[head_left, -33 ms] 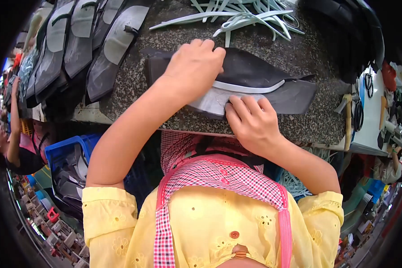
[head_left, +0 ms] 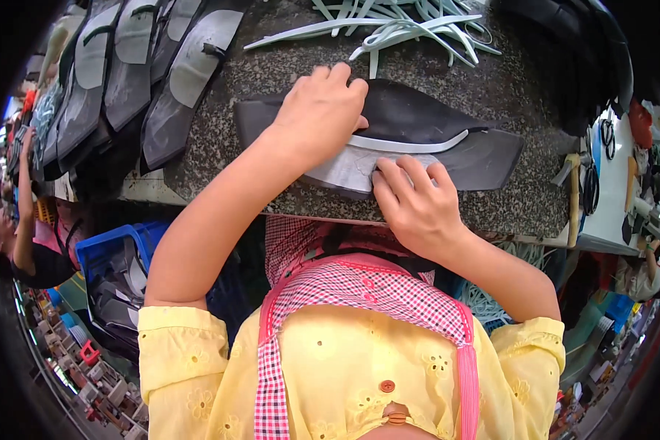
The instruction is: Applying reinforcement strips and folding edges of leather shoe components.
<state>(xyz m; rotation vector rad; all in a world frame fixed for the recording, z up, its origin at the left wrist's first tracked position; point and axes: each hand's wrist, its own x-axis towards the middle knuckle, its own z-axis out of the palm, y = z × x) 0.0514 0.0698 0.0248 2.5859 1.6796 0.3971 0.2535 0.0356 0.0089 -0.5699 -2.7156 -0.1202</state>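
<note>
One dark panel (head_left: 484,165) under left hand (head_left: 321,110) and right hand (head_left: 422,202)

The right hand's bent fingers rest on the panel's near edge, seemingly steadying it on the speckled worktop (head_left: 521,214); any pinch cannot be told. The left hand curls by the white strip (head_left: 418,147), its hold hidden. Beyond both hands lie loose strips (head_left: 418,33); leftward, overlapped pieces (head_left: 191,82), probably kept within reach.

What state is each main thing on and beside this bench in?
Left hand: fingers bent, over the dark piece.
Right hand: fingers curled, at its near edge.
Dark piece: lying on the bench, partly covered.
White strip: curved along it.
Pale strips: tangled, loose.
Patched pieces: overlapping.
Blue crate: open, holding pieces.
</note>
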